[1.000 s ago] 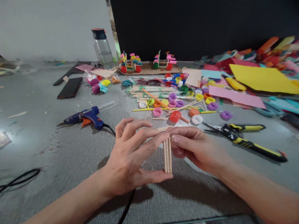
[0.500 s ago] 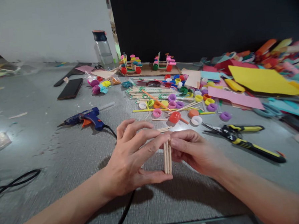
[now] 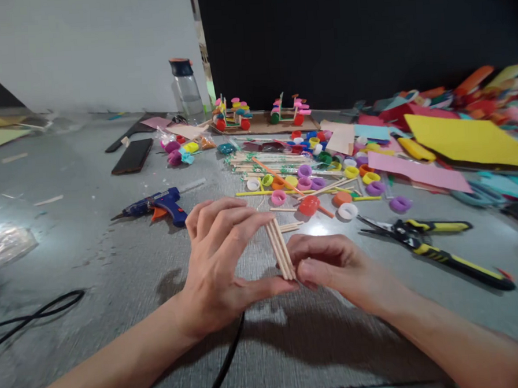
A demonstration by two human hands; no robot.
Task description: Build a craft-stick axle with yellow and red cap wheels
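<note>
Pale wooden sticks (image 3: 280, 248) lie side by side in a short, slightly tilted bundle, raised over the grey tabletop (image 3: 130, 316), their upper ends leaning toward the person's left. The left hand (image 3: 217, 265) is clamped on them end to end, fingertips at the top and thumb at the bottom. The right hand (image 3: 339, 268) has thumb and forefinger drawn in at the lower ends; whether they pinch a stick or only steady it, I cannot tell

Holding this bundle well calls for light, even pressure along its length – too hard a squeeze at the ends could make a stick bow or slip out of line. The lower ends want to sit flush on the thumb, with the right fingertips evening them from the side

Just beyond the bundle lie loose sticks (image 3: 292, 227), then a red plastic piece (image 3: 309, 205) and a white ring (image 3: 347, 211), so reaching forward looks tight. A blue glue gun (image 3: 170, 205) bounds the left side, cutters (image 3: 462, 262) the right. Toward the near edge the wrists seem to have more room – though a black cable (image 3: 226, 358) runs there, below the left hand
</note>
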